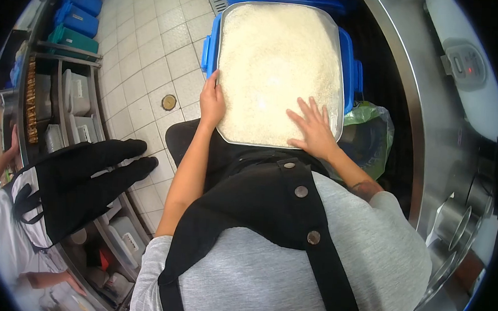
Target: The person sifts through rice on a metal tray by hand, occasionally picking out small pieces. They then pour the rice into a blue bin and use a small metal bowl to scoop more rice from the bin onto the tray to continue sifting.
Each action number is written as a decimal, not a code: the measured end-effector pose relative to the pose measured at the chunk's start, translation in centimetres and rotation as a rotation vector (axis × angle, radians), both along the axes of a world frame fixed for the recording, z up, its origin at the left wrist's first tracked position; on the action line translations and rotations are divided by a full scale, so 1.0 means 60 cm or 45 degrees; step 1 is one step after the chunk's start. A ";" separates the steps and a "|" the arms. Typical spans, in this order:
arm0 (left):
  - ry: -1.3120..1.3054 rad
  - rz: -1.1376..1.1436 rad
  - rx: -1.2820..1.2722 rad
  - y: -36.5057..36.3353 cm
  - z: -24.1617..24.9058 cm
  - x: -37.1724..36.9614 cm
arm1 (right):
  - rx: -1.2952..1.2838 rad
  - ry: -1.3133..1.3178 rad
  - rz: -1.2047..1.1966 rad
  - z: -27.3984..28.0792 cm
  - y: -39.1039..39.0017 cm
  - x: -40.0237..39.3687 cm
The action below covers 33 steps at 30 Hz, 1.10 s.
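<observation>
A large rectangular metal tray (227, 19) full of pale, fine crumb-like material (276, 61) rests over a blue bin (347, 59), its near edge by my lap. My left hand (213, 102) holds the tray's left rim, fingers wrapped round the edge. At the lower right of the tray, my right hand (313, 127) lies on the pale material with its fingers spread, holding nothing.
A steel counter (403, 62) with a white appliance (462, 59) runs along the right. Below it, a green plastic bag (383, 129) lines a container. Steel pots (451, 222) stand lower right. Another person in a black apron (67, 180) works at left shelves. Blue bins (79, 17) sit upper left.
</observation>
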<state>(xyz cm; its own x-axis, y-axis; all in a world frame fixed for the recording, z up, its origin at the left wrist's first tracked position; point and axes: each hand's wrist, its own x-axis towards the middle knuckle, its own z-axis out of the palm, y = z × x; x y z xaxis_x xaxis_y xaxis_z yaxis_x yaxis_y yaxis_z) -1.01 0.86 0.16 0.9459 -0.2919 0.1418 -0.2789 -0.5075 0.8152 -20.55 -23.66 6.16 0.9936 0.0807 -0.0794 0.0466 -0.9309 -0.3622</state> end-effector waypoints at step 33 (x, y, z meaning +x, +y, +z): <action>0.031 0.012 0.025 -0.005 -0.005 0.032 | 0.981 -0.050 -0.452 0.080 -0.057 0.223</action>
<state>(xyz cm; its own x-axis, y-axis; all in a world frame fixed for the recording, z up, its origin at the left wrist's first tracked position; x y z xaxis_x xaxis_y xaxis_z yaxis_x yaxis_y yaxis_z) 0.92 0.55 -0.14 0.9515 -0.2858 0.1135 -0.2547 -0.5256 0.8117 -7.18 -27.07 10.95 0.9711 -0.2188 -0.0951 -0.1757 -0.3863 -0.9055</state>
